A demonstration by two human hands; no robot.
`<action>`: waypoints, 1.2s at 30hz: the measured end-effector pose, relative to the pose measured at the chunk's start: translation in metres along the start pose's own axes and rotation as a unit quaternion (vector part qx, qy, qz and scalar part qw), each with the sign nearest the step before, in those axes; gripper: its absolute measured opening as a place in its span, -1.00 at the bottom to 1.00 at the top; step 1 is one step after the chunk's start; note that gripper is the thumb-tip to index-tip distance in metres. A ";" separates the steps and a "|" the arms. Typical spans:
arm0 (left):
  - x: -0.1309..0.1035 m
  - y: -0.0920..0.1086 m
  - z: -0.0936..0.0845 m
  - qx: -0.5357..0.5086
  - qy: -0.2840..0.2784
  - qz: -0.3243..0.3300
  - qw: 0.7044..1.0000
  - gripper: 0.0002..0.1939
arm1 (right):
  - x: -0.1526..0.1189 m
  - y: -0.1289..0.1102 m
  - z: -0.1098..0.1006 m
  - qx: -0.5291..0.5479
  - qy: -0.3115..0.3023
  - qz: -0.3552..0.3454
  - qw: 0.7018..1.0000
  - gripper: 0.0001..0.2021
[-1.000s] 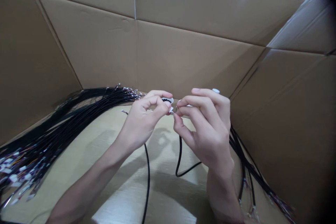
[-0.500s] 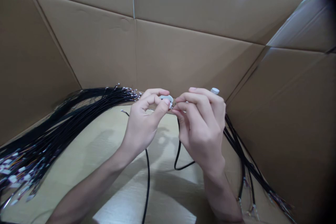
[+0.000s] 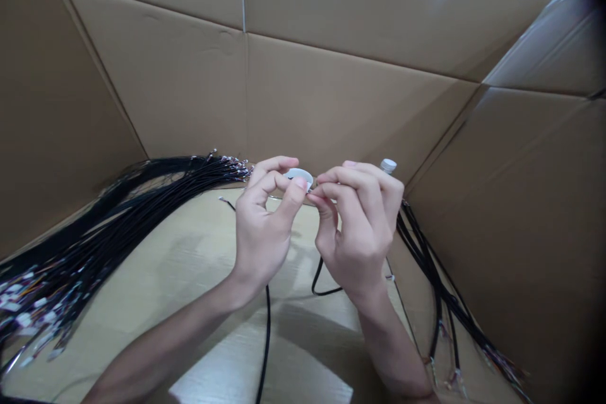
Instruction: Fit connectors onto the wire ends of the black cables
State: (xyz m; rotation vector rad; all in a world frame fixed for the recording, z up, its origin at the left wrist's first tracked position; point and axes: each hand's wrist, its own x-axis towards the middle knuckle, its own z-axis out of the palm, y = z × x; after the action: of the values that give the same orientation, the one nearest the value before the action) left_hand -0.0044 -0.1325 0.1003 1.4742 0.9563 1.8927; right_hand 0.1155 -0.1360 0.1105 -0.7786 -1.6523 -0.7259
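The head view showed two bare hands raised over the far part of a pale, slightly shiny flat worktop (image 3: 203, 249). The left hand (image 3: 265, 221) had its thumb and forefinger drawn together on a small white piece (image 3: 309, 190), mostly hidden behind the thumb, while its other fingers were curled. The right hand (image 3: 362, 221) had its thumb and forefinger tips pinched together just beside that piece; whatever sat between them was too small to make out. The white piece was held up near the middle of the far edge.

A white round-rimmed object (image 3: 302, 173) showed just behind the left fingers, and a white ribbed cap (image 3: 388, 165) rose behind the right knuckles. A black round cable (image 3: 266, 341) ran from below the left hand to the near edge; a bent length of black cable (image 3: 326, 293) showed below the right hand.

A thick bundle of thin black cables (image 3: 137, 214) with small white connectors stretched along the left edge. More black cables (image 3: 440, 290) lay by the right edge. Brown cardboard walls (image 3: 331, 107) stood around.
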 end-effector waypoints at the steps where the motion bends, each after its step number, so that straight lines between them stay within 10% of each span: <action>1: 0.000 0.000 0.000 0.001 0.000 0.000 1.000 -0.73 | 0.000 0.000 0.000 0.001 -0.002 -0.003 1.000 -0.88; 36: -0.004 -0.004 0.004 -0.012 0.023 -0.013 1.000 -0.73 | -0.006 0.003 0.013 0.023 0.033 0.022 0.999 -0.86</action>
State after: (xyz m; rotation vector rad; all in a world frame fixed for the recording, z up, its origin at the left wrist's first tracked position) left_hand 0.0007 -0.1322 0.0951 1.4037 0.9649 1.9206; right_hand 0.1115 -0.1250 0.1020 -0.7484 -1.5826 -0.6722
